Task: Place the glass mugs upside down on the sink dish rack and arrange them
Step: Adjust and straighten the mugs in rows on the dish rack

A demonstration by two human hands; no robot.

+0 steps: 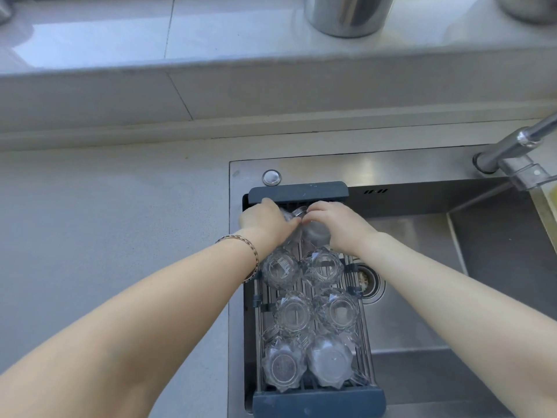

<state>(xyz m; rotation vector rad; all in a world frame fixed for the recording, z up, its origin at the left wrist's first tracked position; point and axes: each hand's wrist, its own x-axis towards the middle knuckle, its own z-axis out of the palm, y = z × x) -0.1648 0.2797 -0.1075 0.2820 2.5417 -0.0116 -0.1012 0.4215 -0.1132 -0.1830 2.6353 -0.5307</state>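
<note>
A dark blue dish rack spans the left side of the steel sink. Several clear faceted glass mugs stand upside down on it in two columns. At the rack's far end my left hand is closed around one glass mug, and my right hand grips another glass mug beside it. The two held mugs touch each other, and both are partly hidden by my fingers. A beaded bracelet circles my left wrist.
The sink basin lies right of the rack, with its drain close to the rack's edge. A chrome faucet reaches in from the right. A grey countertop lies to the left. Metal containers stand on the ledge behind.
</note>
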